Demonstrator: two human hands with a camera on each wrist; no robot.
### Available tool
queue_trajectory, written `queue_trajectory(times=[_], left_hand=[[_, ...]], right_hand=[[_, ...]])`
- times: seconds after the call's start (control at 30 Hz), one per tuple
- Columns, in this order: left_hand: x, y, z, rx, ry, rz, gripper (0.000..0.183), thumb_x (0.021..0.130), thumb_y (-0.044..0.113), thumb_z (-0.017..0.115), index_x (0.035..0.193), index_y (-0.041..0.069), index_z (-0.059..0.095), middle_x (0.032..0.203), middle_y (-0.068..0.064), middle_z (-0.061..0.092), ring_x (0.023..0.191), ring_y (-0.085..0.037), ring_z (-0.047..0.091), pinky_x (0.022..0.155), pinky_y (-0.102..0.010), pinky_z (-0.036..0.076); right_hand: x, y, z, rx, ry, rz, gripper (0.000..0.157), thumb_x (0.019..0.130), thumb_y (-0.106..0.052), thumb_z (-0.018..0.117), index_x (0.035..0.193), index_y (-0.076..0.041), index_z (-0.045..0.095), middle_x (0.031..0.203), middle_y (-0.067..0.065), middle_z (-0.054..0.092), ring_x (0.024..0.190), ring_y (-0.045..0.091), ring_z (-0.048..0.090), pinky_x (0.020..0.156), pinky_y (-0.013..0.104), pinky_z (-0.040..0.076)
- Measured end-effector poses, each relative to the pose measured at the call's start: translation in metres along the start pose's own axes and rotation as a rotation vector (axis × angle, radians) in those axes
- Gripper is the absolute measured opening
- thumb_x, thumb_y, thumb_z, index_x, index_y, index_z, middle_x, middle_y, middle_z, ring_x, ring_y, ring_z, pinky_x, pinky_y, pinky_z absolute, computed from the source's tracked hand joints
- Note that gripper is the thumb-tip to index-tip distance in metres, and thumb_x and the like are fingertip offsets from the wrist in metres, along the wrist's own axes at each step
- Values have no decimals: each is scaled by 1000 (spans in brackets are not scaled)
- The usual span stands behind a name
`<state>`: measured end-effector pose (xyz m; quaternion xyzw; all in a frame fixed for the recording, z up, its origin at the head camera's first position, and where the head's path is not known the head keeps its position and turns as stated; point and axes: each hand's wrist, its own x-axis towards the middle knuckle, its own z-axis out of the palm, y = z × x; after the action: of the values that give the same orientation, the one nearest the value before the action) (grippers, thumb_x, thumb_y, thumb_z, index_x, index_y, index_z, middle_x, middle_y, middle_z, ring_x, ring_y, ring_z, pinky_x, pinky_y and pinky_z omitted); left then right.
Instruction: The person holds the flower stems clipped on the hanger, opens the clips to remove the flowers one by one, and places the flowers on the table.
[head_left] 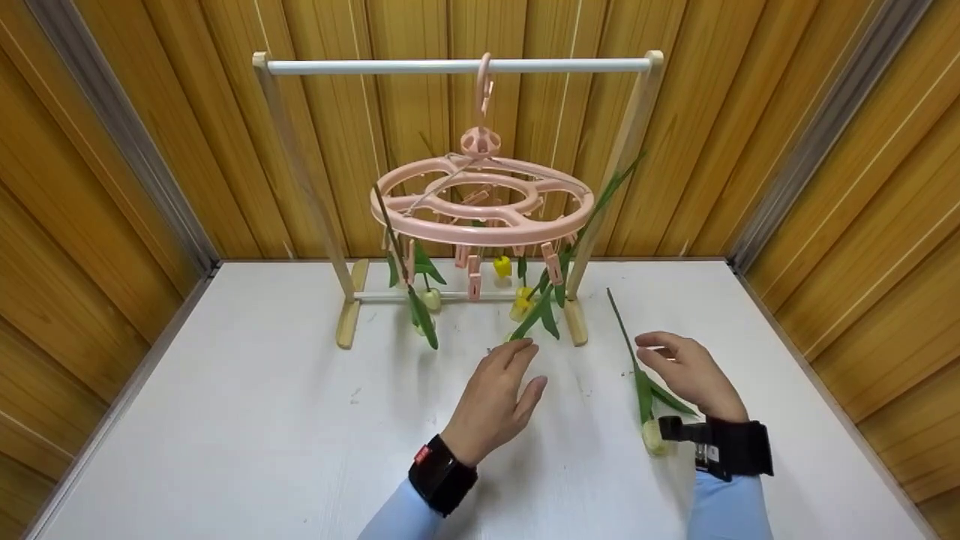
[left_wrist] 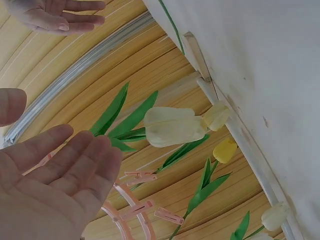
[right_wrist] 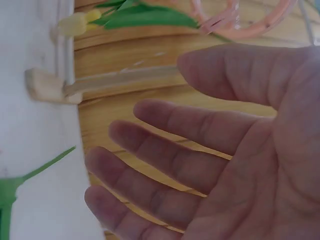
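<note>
A pink round clip hanger hangs from the white bar of a wooden stand. Clipped to it are several artificial tulips with blooms down, among them a yellow tulip and a white tulip. My left hand is extended palm up by the front right leaves; a large white tulip bloom shows just beyond its fingertips. Whether they touch the leaves, I cannot tell. My right hand, fingers loosely bent and holding nothing, hovers beside a white tulip lying on the table.
The stand's wooden feet rest on the white table, with a lower bar between them. Pink clips dangle below the hanger. Wood-patterned walls enclose the back and sides.
</note>
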<state>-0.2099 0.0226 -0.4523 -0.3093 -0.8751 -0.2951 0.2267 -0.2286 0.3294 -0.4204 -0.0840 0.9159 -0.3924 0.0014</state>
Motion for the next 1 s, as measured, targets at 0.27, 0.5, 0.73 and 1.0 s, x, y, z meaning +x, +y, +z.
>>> queue_trajectory(times=[0.27, 0.5, 0.73, 1.0], left_hand=[[8, 1, -12, -185, 27, -48, 40, 105, 20, 61, 138, -2, 61, 139, -16, 60, 131, -27, 58, 110, -41, 48], [17, 3, -21, -252, 77, -47, 41, 104, 20, 62, 138, -4, 60, 139, -17, 60, 131, -27, 58, 109, -42, 48], [37, 8, -30, -310, 140, -45, 40, 103, 16, 63, 136, -6, 60, 138, -18, 59, 131, -29, 57, 109, -44, 48], [65, 13, -33, -389, 232, -67, 39, 103, 14, 61, 137, -4, 59, 136, -17, 59, 126, -28, 59, 105, -44, 50]], right_hand=[[-14, -45, 3, 64, 134, -170, 28, 105, -14, 61, 129, -4, 70, 127, 14, 70, 111, 18, 66, 94, 28, 51], [-14, -67, 13, 182, 228, -300, 21, 100, 0, 64, 118, -2, 75, 116, 8, 74, 105, 4, 65, 90, 14, 49], [0, -77, 33, 235, 297, -328, 19, 98, 4, 66, 113, -2, 76, 120, 9, 72, 109, 8, 65, 90, 16, 49], [18, -78, 53, 286, 302, -368, 21, 98, 6, 64, 115, 2, 74, 129, 14, 67, 116, 26, 66, 89, 19, 53]])
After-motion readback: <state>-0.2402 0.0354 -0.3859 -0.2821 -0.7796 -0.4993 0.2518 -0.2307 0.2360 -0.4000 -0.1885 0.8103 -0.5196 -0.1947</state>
